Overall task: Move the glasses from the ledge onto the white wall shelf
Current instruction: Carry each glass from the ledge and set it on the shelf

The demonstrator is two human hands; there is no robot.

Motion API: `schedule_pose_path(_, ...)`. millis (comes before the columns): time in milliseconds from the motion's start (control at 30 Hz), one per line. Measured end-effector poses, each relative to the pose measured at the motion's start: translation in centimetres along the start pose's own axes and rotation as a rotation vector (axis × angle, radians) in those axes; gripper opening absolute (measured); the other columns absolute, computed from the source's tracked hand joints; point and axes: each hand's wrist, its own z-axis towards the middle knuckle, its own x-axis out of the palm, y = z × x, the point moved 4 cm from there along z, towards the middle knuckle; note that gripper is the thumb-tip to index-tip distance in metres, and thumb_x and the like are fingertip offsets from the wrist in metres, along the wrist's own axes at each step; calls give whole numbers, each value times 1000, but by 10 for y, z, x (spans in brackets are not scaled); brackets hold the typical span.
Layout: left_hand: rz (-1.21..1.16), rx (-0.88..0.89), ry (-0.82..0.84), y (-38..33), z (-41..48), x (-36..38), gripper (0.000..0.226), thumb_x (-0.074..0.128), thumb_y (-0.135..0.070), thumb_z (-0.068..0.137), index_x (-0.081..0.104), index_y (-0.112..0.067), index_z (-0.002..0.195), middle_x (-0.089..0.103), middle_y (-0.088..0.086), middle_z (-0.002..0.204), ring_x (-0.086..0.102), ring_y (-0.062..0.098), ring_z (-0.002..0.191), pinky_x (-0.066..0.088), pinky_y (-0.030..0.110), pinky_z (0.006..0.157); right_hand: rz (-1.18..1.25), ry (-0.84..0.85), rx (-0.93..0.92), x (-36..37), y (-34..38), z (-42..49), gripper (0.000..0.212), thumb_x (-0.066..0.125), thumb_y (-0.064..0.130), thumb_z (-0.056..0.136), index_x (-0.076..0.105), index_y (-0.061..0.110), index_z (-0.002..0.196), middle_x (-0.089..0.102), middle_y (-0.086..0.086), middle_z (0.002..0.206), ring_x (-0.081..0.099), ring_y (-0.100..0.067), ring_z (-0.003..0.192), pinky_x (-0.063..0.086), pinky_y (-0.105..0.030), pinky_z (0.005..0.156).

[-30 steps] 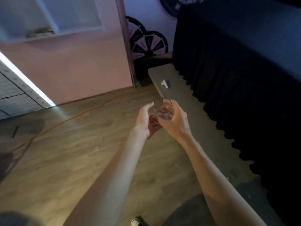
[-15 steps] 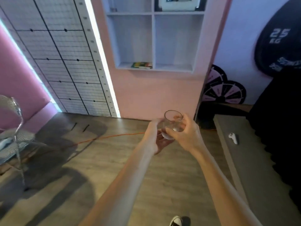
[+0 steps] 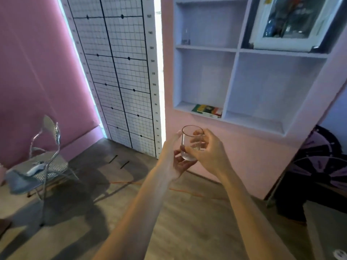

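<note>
A clear drinking glass (image 3: 189, 136) is upright between both hands, below and in front of the white wall shelf (image 3: 236, 51). My right hand (image 3: 208, 154) grips its right side with fingers wrapped around it. My left hand (image 3: 173, 158) cups the glass from the left and underneath. Another clear glass (image 3: 185, 37) stands in the shelf's upper left compartment. The ledge is out of view.
A green book (image 3: 207, 110) lies in the lower left compartment; a framed picture (image 3: 293, 23) fills the upper right one. A metal chair (image 3: 43, 162) stands at left. An orange cable (image 3: 187, 191) runs along the wooden floor. A dark wheel board (image 3: 323, 166) leans at right.
The view has swung up and left from the ledge toward the wall shelf. Both hands have carried the glass closer to the shelf and higher.
</note>
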Motion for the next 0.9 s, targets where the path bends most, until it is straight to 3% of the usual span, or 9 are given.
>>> schedule_pose_path(133, -14, 9, -36, -38, 54, -7, 78, 88, -44, 67, 61, 1, 126, 68, 21, 112, 76, 36, 85, 62, 43, 71, 17, 25, -21, 28, -9, 64, 60, 79, 72, 62, 57, 42, 109, 71, 20, 102, 72, 1, 90, 58, -13, 70)
schedule_pose_path(200, -34, -6, -27, -54, 88, -12, 79, 89, -42, 65, 61, 2, 125, 68, 21, 108, 78, 36, 76, 62, 43, 71, 21, 31, -12, 43, -18, 93, 65, 75, 75, 61, 57, 41, 113, 70, 21, 104, 71, 0, 92, 57, -13, 70)
schedule_pose_path(367, -7, -8, 25, -95, 182, -6, 72, 90, -36, 66, 62, -1, 122, 65, 20, 104, 77, 37, 70, 62, 48, 72, -12, -18, 42, 68, -45, 172, 51, 82, 50, 81, 52, 41, 122, 66, 22, 109, 67, -1, 99, 57, -18, 80)
schedule_pose_path(600, 76, -60, 138, -171, 285, 35, 68, 88, -35, 70, 63, 4, 119, 62, 20, 103, 70, 39, 79, 63, 52, 74, -80, -153, 100, 71, -45, 282, 57, 83, 51, 81, 54, 36, 128, 68, 15, 116, 67, -2, 102, 54, -19, 84)
schedule_pose_path(700, 139, -62, 194, -200, 324, 59, 69, 88, -36, 69, 64, 4, 120, 65, 19, 95, 71, 36, 68, 62, 45, 68, -113, -207, 97, 64, -44, 322, 56, 82, 47, 82, 56, 33, 130, 68, 16, 115, 66, 0, 102, 50, -14, 81)
schedule_pose_path(767, 175, -70, 219, -216, 347, 75, 66, 86, -36, 71, 65, 6, 117, 68, 19, 91, 72, 35, 65, 61, 43, 66, -124, -253, 83, 57, -45, 349, 57, 82, 46, 83, 56, 31, 131, 69, 15, 115, 67, -2, 104, 52, -18, 84)
schedule_pose_path(833, 201, -67, 243, -232, 372, 93, 54, 83, -36, 74, 72, 7, 105, 70, 20, 88, 72, 34, 65, 62, 44, 67, -125, -285, 69, 50, -47, 378, 59, 82, 46, 83, 56, 29, 133, 71, 12, 117, 70, -7, 103, 54, -22, 85)
schedule_pose_path(900, 214, -60, 283, -247, 396, 114, 44, 80, -38, 77, 80, 5, 78, 72, 17, 72, 72, 32, 60, 64, 45, 71, -137, -315, 47, 40, -49, 410, 62, 82, 46, 83, 57, 27, 136, 70, 12, 117, 70, -8, 101, 53, -19, 82)
